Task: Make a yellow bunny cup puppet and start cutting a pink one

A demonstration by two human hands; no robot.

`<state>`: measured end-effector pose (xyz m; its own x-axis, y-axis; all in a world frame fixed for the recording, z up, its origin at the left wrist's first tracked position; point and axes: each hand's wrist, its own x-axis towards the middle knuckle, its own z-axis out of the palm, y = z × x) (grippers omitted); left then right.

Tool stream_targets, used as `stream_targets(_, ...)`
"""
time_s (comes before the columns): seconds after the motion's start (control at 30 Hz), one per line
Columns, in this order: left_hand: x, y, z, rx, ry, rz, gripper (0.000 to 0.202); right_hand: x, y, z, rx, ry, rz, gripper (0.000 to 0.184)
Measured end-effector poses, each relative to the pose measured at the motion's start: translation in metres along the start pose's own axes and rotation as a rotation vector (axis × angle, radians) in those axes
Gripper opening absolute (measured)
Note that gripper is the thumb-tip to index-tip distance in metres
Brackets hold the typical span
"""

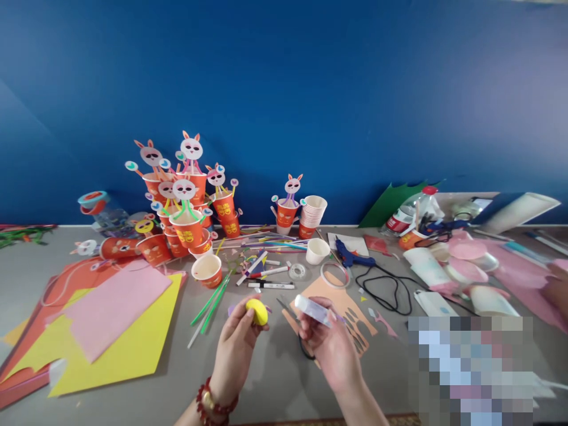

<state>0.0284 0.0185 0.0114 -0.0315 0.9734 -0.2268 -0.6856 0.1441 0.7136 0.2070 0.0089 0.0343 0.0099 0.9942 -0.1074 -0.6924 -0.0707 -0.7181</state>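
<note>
A yellow paper disc [258,313] is pinched between the thumb and fingers of the left hand [236,343], above the near middle of the gray table [199,384]. In the right hand [333,349], a white-capped translucent tube [314,310], probably a glue stick, is grasped and kept apart from the disc. Scissors [287,309] and a peach paper sheet [344,293] with cut-out gaps are partly hidden behind that hand. Beyond the hands, markers [271,285] are scattered beside a tape roll [297,271]. A blue glue gun [352,255] is placed farther right. At left, a yellow sheet [146,349] is partly covered by a pink sheet [119,307].
</note>
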Motion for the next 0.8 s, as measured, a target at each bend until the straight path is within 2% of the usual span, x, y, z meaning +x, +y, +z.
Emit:
stream_targets(0.2,0.01,0.016,-0.009,0.048,0.047,-0.068,0.039,-0.002,0.004,-0.011,0.145,0.043,0.094,0.034)
stream_targets(0.33,0.011,0.019,-0.012,-0.106,-0.032,-0.238,0.038,0.0,0.006,-0.011,0.203,0.036,0.097,0.036)
stream_targets(0.4,0.01,0.022,-0.015,-0.179,-0.08,-0.259,0.036,0.001,0.009,-0.011,0.199,0.019,0.096,0.034)
stream_targets(0.5,0.01,0.031,-0.027,-0.177,-0.094,-0.168,0.031,0.003,0.013,-0.01,0.084,-0.002,0.097,0.029)
stream_targets(0.6,0.011,0.044,-0.046,-0.127,-0.05,-0.092,0.031,0.005,0.015,-0.008,-0.141,-0.035,0.108,0.029)
stream_targets(0.7,0.012,0.051,-0.063,-0.043,0.033,-0.022,0.033,0.011,0.018,0.0,-0.366,-0.112,0.136,0.029)
stream_targets(0.8,0.012,0.052,-0.068,0.068,0.136,0.06,0.035,0.017,0.023,0.011,-0.455,-0.207,0.18,0.036)
